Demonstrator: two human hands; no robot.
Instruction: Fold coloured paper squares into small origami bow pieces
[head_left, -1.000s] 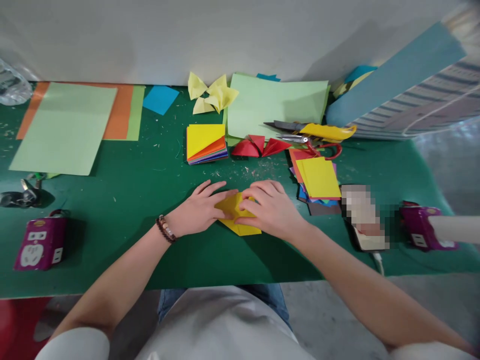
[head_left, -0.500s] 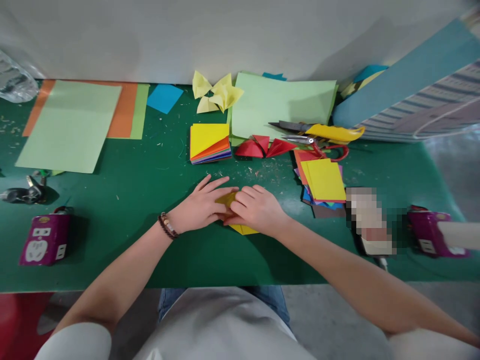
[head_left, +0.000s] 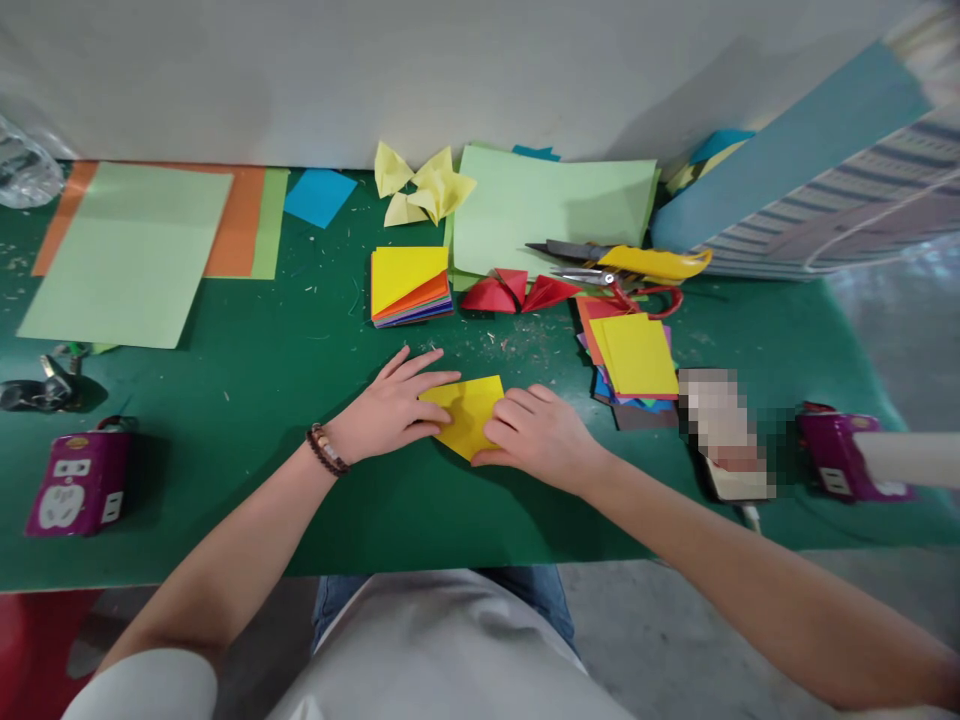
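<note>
A yellow sheet of origami paper (head_left: 466, 412) lies on the green table between my hands. My left hand (head_left: 394, 408), with a beaded bracelet at the wrist, rests at the sheet's left side, fingers spread and fingertips on the paper. The fingers of my right hand (head_left: 536, 435) are curled over the sheet's right edge, pinching it. Beyond the hands stands a stack of coloured square paper (head_left: 409, 280), with folded red paper pieces (head_left: 514, 292) to its right. A second pile of coloured squares, yellow on top (head_left: 637, 355), is right of my right hand.
Near the wall are folded pale-yellow pieces (head_left: 427, 185), large green sheets (head_left: 555, 205) and a blue square (head_left: 320, 196). Yellow-handled pliers (head_left: 652, 262) and red-handled scissors (head_left: 664, 300) lie at the right. Purple socket boxes (head_left: 82, 480) flank the table; a phone (head_left: 724, 435) and keys (head_left: 56, 382) lie there too.
My right hand has moved slightly right, off the middle of the yellow paper, which now shows more of its surface. My left hand stays at its left side. The view has shifted a little.
</note>
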